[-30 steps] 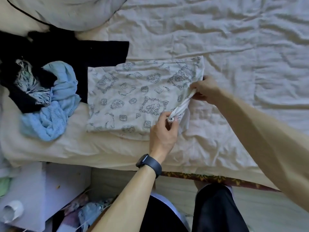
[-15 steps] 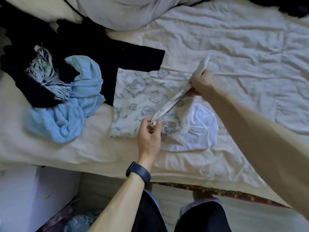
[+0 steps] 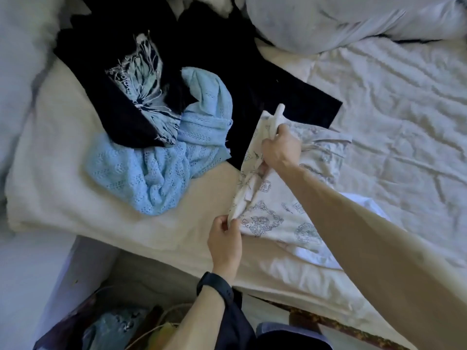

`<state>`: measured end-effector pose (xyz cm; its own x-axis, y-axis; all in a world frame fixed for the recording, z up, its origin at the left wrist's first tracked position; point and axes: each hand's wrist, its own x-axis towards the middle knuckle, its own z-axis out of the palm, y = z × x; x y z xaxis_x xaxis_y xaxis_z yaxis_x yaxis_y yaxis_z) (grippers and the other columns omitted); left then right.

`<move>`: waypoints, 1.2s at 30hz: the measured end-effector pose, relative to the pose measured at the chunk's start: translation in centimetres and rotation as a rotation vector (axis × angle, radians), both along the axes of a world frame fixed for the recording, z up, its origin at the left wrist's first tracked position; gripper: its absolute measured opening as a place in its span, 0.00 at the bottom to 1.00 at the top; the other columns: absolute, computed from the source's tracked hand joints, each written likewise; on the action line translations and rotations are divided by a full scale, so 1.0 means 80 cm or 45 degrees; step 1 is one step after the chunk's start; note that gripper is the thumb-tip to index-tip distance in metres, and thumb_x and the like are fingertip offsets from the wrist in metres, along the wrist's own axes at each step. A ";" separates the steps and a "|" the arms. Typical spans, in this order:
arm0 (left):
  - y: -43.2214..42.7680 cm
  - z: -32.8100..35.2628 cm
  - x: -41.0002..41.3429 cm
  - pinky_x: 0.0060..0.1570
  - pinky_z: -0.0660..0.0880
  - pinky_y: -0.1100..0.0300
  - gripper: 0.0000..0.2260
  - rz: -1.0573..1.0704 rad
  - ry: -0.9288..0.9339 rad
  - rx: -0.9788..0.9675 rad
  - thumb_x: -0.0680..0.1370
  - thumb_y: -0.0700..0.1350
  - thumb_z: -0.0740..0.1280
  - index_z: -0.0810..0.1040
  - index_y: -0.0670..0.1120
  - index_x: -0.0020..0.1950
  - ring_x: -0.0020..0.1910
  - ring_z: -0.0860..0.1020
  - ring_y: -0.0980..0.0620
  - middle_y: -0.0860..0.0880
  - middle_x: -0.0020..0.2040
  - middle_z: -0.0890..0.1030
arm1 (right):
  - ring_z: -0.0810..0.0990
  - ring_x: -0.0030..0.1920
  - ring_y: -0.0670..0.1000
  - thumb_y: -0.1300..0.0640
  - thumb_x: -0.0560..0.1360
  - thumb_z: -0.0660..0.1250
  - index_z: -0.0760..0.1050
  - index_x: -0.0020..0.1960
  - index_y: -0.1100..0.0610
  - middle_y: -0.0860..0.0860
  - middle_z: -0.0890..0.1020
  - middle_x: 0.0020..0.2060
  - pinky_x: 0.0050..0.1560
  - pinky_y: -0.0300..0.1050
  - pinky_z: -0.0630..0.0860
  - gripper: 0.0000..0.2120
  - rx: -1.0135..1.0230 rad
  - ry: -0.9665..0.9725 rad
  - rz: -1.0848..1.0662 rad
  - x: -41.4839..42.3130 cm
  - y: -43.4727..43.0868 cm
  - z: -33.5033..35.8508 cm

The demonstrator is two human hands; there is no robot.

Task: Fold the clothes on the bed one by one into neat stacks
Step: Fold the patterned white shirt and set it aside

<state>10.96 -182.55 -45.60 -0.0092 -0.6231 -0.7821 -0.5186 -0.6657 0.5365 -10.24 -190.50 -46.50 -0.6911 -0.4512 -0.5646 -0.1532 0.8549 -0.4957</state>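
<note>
A white printed garment (image 3: 285, 218) lies partly folded on the bed near its front edge. My left hand (image 3: 223, 239) pinches the near end of its lifted edge. At the far end of that edge, my right hand (image 3: 280, 145) grips the bunched cloth, holding it raised and drawn over to the left side. A white inner layer (image 3: 364, 205) shows at the garment's right. To the left lie a light blue knit (image 3: 161, 173), black clothes (image 3: 240, 72) and a fringed blue-patterned cloth (image 3: 141, 79), all unfolded.
A crumpled white sheet (image 3: 391, 122) covers the bed to the right. A pale pillow or duvet (image 3: 341, 18) lies at the back. Below the bed edge are a white box (image 3: 27, 279), clutter on the floor (image 3: 113, 327) and my dark trousers (image 3: 237, 329).
Both hands have carried the garment's right edge up and across to the left. The view has shifted so the pile sits more centrally.
</note>
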 end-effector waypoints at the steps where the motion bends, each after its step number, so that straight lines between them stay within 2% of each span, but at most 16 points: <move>1: -0.003 0.000 0.001 0.41 0.75 0.52 0.02 -0.020 -0.003 0.014 0.79 0.45 0.65 0.76 0.49 0.48 0.43 0.80 0.45 0.47 0.43 0.82 | 0.79 0.47 0.58 0.59 0.76 0.59 0.68 0.53 0.57 0.55 0.78 0.46 0.40 0.48 0.71 0.06 0.037 0.024 0.053 0.006 -0.006 -0.003; 4: -0.009 -0.003 0.007 0.36 0.72 0.65 0.01 -0.108 -0.017 0.011 0.79 0.45 0.66 0.76 0.49 0.50 0.42 0.80 0.51 0.49 0.44 0.81 | 0.76 0.54 0.58 0.47 0.81 0.60 0.69 0.64 0.55 0.56 0.74 0.59 0.50 0.49 0.72 0.17 0.124 0.054 0.190 0.025 -0.017 -0.001; 6: -0.014 -0.003 0.008 0.35 0.70 0.71 0.03 -0.139 -0.027 0.000 0.79 0.44 0.67 0.75 0.48 0.52 0.41 0.77 0.58 0.52 0.45 0.80 | 0.77 0.57 0.56 0.42 0.81 0.59 0.71 0.71 0.51 0.55 0.72 0.64 0.55 0.49 0.74 0.23 0.105 0.081 0.272 0.037 -0.020 0.004; 9: -0.023 0.001 0.004 0.35 0.70 0.74 0.09 -0.109 0.005 -0.057 0.75 0.39 0.70 0.75 0.48 0.52 0.40 0.78 0.60 0.51 0.47 0.79 | 0.80 0.53 0.53 0.43 0.81 0.59 0.79 0.63 0.47 0.53 0.77 0.61 0.57 0.51 0.79 0.17 0.061 0.016 0.387 0.059 -0.004 0.013; 11: -0.030 0.001 0.002 0.35 0.69 0.75 0.11 -0.143 0.033 -0.063 0.74 0.38 0.70 0.75 0.48 0.52 0.39 0.78 0.60 0.51 0.46 0.79 | 0.81 0.48 0.48 0.43 0.80 0.60 0.80 0.54 0.43 0.48 0.79 0.54 0.53 0.50 0.80 0.10 -0.076 -0.040 0.215 0.073 0.025 0.022; 14: -0.040 0.001 0.001 0.37 0.69 0.73 0.12 -0.294 0.066 0.048 0.75 0.46 0.73 0.74 0.53 0.55 0.43 0.78 0.61 0.56 0.47 0.80 | 0.78 0.50 0.43 0.49 0.80 0.66 0.78 0.57 0.49 0.44 0.77 0.52 0.52 0.43 0.76 0.08 -0.253 0.044 -0.220 0.090 0.092 0.044; 16: -0.046 -0.002 0.000 0.38 0.70 0.68 0.10 -0.444 0.086 0.112 0.75 0.52 0.73 0.75 0.56 0.53 0.45 0.79 0.62 0.58 0.47 0.81 | 0.73 0.56 0.47 0.52 0.79 0.69 0.76 0.61 0.52 0.47 0.74 0.56 0.56 0.42 0.69 0.12 -0.152 0.224 -0.483 0.094 0.148 0.056; 18: -0.055 -0.005 -0.001 0.38 0.72 0.65 0.06 -0.604 0.061 0.136 0.76 0.55 0.72 0.77 0.56 0.48 0.43 0.81 0.58 0.59 0.43 0.83 | 0.69 0.63 0.52 0.52 0.77 0.71 0.72 0.66 0.56 0.53 0.73 0.61 0.62 0.48 0.67 0.20 0.074 0.290 -0.749 0.091 0.206 0.055; 20: -0.060 -0.012 0.000 0.40 0.76 0.61 0.09 -0.685 0.033 0.146 0.76 0.60 0.71 0.79 0.55 0.46 0.43 0.83 0.54 0.58 0.41 0.84 | 0.72 0.64 0.56 0.47 0.78 0.71 0.70 0.67 0.59 0.55 0.74 0.63 0.64 0.53 0.69 0.24 0.187 0.054 -0.958 0.090 0.258 0.046; 23: -0.062 -0.021 0.004 0.50 0.81 0.48 0.18 -0.715 0.003 0.144 0.69 0.67 0.68 0.80 0.54 0.48 0.44 0.84 0.52 0.54 0.43 0.85 | 0.84 0.54 0.55 0.39 0.76 0.70 0.76 0.60 0.57 0.53 0.82 0.55 0.56 0.52 0.77 0.23 -0.026 -0.589 -1.141 0.092 0.301 0.039; 25: -0.059 -0.021 0.004 0.51 0.81 0.46 0.19 -0.667 0.053 0.186 0.71 0.65 0.68 0.79 0.53 0.50 0.47 0.84 0.50 0.51 0.47 0.85 | 0.86 0.53 0.54 0.31 0.67 0.74 0.78 0.56 0.57 0.52 0.85 0.50 0.53 0.50 0.80 0.32 -0.155 -0.715 -1.054 0.093 0.312 0.033; 27: -0.053 -0.018 0.002 0.46 0.82 0.54 0.15 -0.564 0.158 0.270 0.77 0.57 0.72 0.78 0.50 0.56 0.50 0.83 0.51 0.49 0.52 0.84 | 0.86 0.53 0.53 0.27 0.59 0.77 0.77 0.56 0.59 0.54 0.85 0.50 0.52 0.49 0.80 0.41 -0.240 -0.729 -1.002 0.093 0.312 0.028; 28: -0.050 -0.016 0.001 0.44 0.81 0.57 0.14 -0.502 0.214 0.306 0.78 0.52 0.72 0.77 0.47 0.59 0.51 0.83 0.52 0.49 0.54 0.84 | 0.86 0.53 0.54 0.28 0.59 0.77 0.76 0.56 0.60 0.55 0.84 0.50 0.52 0.48 0.80 0.41 -0.285 -0.721 -1.009 0.094 0.313 0.027; 29: -0.047 -0.015 0.003 0.43 0.80 0.59 0.13 -0.457 0.251 0.309 0.78 0.49 0.72 0.78 0.46 0.60 0.51 0.83 0.53 0.49 0.54 0.84 | 0.86 0.51 0.54 0.31 0.62 0.77 0.75 0.56 0.61 0.57 0.84 0.50 0.51 0.48 0.81 0.38 -0.329 -0.689 -1.023 0.094 0.314 0.026; 32: -0.045 -0.013 0.013 0.44 0.80 0.59 0.09 -0.343 0.259 0.207 0.78 0.46 0.73 0.81 0.47 0.56 0.50 0.84 0.53 0.50 0.51 0.86 | 0.86 0.42 0.53 0.49 0.77 0.72 0.73 0.57 0.66 0.58 0.83 0.46 0.49 0.49 0.84 0.21 -0.389 -0.502 -1.053 0.094 0.328 0.023; 36: -0.029 -0.007 0.030 0.43 0.80 0.58 0.03 -0.304 0.181 0.099 0.78 0.43 0.72 0.83 0.47 0.51 0.45 0.83 0.54 0.53 0.45 0.86 | 0.85 0.35 0.49 0.54 0.79 0.72 0.72 0.51 0.64 0.56 0.82 0.39 0.52 0.60 0.82 0.15 -0.315 -0.358 -1.055 0.114 0.355 0.021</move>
<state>13.33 -184.87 -46.17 -0.2614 -0.5283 -0.8078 -0.5892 -0.5756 0.5671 -1.12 -162.07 -44.80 -0.6994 -0.0017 -0.7147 0.6177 0.5016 -0.6057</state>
